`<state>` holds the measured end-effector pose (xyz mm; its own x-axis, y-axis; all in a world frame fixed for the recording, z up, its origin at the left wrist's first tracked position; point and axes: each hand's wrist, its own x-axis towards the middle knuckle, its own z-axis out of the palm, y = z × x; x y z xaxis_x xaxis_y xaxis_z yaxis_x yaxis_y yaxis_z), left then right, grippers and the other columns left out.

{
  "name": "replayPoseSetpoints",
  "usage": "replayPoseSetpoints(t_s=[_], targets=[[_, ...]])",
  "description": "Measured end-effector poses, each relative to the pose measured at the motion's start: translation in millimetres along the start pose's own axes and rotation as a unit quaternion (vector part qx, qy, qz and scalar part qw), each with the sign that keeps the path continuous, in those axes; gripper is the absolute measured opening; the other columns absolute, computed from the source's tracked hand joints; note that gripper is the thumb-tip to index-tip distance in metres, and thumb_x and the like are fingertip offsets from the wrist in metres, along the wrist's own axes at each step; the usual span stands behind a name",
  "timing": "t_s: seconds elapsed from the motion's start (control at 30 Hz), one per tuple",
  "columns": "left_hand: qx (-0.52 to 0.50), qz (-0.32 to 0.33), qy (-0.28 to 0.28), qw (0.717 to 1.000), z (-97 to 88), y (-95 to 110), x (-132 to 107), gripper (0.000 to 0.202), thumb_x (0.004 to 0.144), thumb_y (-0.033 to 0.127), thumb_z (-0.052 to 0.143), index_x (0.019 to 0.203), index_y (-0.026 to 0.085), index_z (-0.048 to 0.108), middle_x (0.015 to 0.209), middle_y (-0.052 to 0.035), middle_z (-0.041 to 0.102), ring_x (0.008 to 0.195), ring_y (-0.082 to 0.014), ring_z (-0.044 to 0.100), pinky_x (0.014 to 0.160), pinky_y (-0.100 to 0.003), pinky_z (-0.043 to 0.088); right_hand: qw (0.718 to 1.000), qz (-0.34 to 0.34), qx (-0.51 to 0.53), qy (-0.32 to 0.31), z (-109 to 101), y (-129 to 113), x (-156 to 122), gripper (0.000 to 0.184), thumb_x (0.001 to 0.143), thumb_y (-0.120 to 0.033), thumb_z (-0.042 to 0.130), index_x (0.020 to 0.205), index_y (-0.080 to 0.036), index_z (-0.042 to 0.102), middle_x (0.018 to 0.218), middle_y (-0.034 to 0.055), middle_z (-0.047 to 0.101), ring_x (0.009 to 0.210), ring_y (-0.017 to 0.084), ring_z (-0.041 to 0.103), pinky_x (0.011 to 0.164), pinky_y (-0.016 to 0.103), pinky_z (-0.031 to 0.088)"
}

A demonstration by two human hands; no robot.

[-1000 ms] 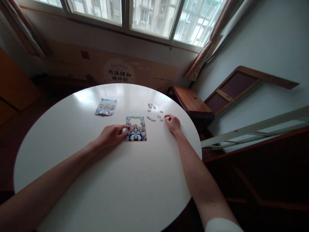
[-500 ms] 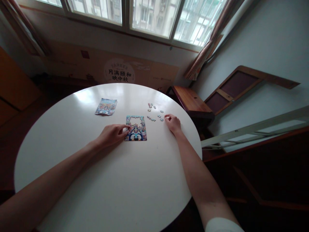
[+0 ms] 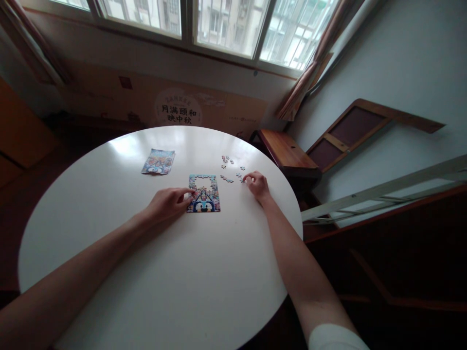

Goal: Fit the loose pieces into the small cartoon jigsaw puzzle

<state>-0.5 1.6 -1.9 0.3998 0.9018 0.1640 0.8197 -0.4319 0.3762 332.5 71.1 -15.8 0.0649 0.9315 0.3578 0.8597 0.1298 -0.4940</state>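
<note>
A small colourful jigsaw puzzle (image 3: 204,195) lies flat on the round white table (image 3: 156,272), with an unfilled gap in its upper half. My left hand (image 3: 167,203) rests on the table, fingertips touching the puzzle's left edge. Several loose puzzle pieces (image 3: 229,170) lie scattered to the right of the puzzle. My right hand (image 3: 256,185) sits at the near end of those pieces, fingers curled at one of them; whether it grips the piece is too small to tell.
A printed picture card (image 3: 158,162) lies on the table left of the puzzle. A wooden stool (image 3: 288,153) stands past the table's right edge, with wooden frames (image 3: 357,129) leaning on the wall. Windows (image 3: 219,22) and cardboard (image 3: 175,107) are behind.
My right hand has slid slightly left, closer to the loose pieces. My left hand stays at the puzzle's edge. The view has shifted a little.
</note>
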Motion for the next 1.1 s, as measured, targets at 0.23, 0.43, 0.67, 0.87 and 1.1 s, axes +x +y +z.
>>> replayPoseSetpoints(t_s=[0.23,0.43,0.67,0.87,1.1], targets=[[0.003,0.0,-0.001,1.0,-2.1,2.8,-0.2,0.045,0.09,0.052,0.043,0.117,0.028,0.069,0.064,0.0006,0.062,0.057,-0.0133,0.053,0.054,-0.022,0.028,0.999,-0.039,-0.02,0.019,2.9,-2.9,0.2,0.034,0.081,-0.017,0.045,0.102,-0.017,0.073,0.085,0.0057,0.062,0.083,0.02,0.055,0.088,0.032,0.043],[0.0,-0.008,-0.004,1.0,-4.8,7.0,-0.4,0.043,0.09,0.05,0.044,0.116,0.027,0.07,0.064,0.0007,0.061,0.055,-0.0124,0.051,0.054,-0.022,0.027,0.997,-0.02,-0.079,-0.013,6.5,-12.2,-3.0,0.027,0.087,-0.028,0.052,0.103,-0.023,0.072,0.097,0.0086,0.061,0.094,0.024,0.053,0.092,0.036,0.041],[-0.004,-0.004,-0.001,1.0,-3.7,4.7,-0.8,0.044,0.09,0.051,0.044,0.116,0.027,0.07,0.066,0.0006,0.062,0.056,-0.0122,0.052,0.055,-0.022,0.027,0.998,-0.003,-0.058,-0.025,6.8,-9.2,-2.1,0.024,0.088,-0.031,0.054,0.103,-0.022,0.071,0.092,0.0068,0.062,0.092,0.022,0.056,0.09,0.034,0.042],[0.002,-0.004,0.001,1.0,-1.0,2.1,-0.4,0.042,0.09,0.05,0.044,0.116,0.028,0.069,0.065,0.0013,0.061,0.056,-0.0122,0.052,0.055,-0.022,0.027,0.999,0.008,-0.017,-0.028,9.0,-4.1,-2.2,0.023,0.086,-0.028,0.056,0.103,-0.022,0.07,0.087,0.003,0.063,0.08,0.018,0.059,0.086,0.033,0.043],[0.001,-0.01,-0.005,1.0,-1.2,1.9,0.2,0.042,0.09,0.051,0.045,0.117,0.03,0.069,0.064,0.002,0.06,0.055,-0.0122,0.052,0.055,-0.023,0.027,0.999,0.006,-0.019,-0.032,7.6,-5.4,-2.7,0.02,0.084,-0.026,0.057,0.096,-0.023,0.072,0.083,0.0019,0.063,0.076,0.017,0.058,0.083,0.033,0.043]])
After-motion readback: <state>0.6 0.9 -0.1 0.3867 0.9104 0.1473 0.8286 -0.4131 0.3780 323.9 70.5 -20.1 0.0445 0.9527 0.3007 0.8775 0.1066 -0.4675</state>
